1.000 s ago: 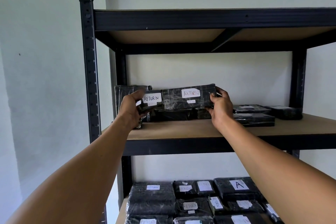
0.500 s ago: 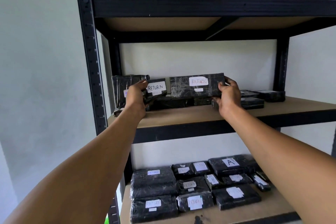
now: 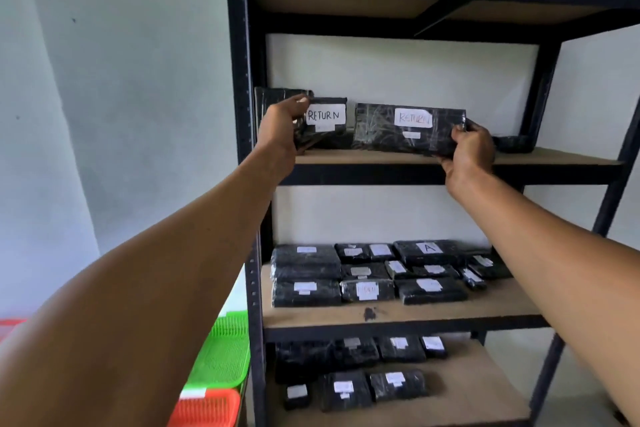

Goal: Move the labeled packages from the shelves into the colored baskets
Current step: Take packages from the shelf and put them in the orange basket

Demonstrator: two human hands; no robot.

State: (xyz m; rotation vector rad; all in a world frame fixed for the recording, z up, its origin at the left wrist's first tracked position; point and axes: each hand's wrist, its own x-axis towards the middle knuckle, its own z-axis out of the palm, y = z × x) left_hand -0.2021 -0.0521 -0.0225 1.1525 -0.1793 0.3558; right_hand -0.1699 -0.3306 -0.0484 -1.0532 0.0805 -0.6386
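Two black wrapped packages with white RETURN labels are at the front of the upper shelf (image 3: 381, 158). My left hand (image 3: 282, 128) grips the small RETURN package (image 3: 325, 125) by its left end. My right hand (image 3: 467, 152) grips the long RETURN package (image 3: 398, 128) by its right end, thumb on its face. Both packages stand on edge with labels facing me. A green basket (image 3: 221, 354) and an orange basket (image 3: 207, 407) sit on the floor at lower left, partly hidden by my left arm.
Another black package (image 3: 277, 97) stands behind my left hand, and one (image 3: 512, 144) lies at the shelf's right. Several labeled black packages, one marked A (image 3: 429, 250), fill the middle shelf (image 3: 450, 314) and the lower shelf (image 3: 485, 388). A red basket edge (image 3: 10, 324) shows far left.
The view has shifted down and left, bringing the lower shelves and the baskets into sight. Both hands keep hold of the same two RETURN packages, now nearer the shelf's front edge.
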